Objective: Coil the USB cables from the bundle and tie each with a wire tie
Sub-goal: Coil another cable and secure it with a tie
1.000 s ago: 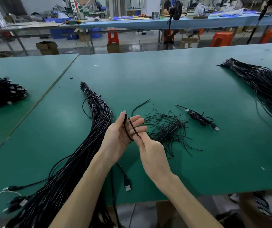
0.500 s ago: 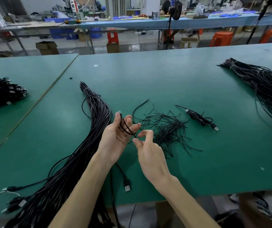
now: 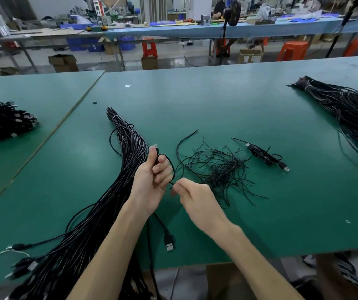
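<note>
Head view: the left hand is holding one cable just above the table. Its grip is curling round the cable's small connector end, which is poking out above the thumb. The right hand is pinching the same cable just beside the left fingers, so a short loop is arching between the two grips. The rest of the cable is trailing down past the left wrist, and its plug is lying on the table near the front edge.

I judge the coiling of this cable to be only just beginning. One loop is forming, most of the length is lying loose, and no tie is on it yet. One coiled cable is lying to the right of the ties, looking finished. The bundle is looking thick, so most of the work is waiting.

A second bundle is lying at the far right, well apart. A pile of dark cables is sitting on the left table. The trailing length is running just beside the bundle under the left forearm, where it could be snagging as loops are drawn in. The ties are lying near the right hand.
</note>
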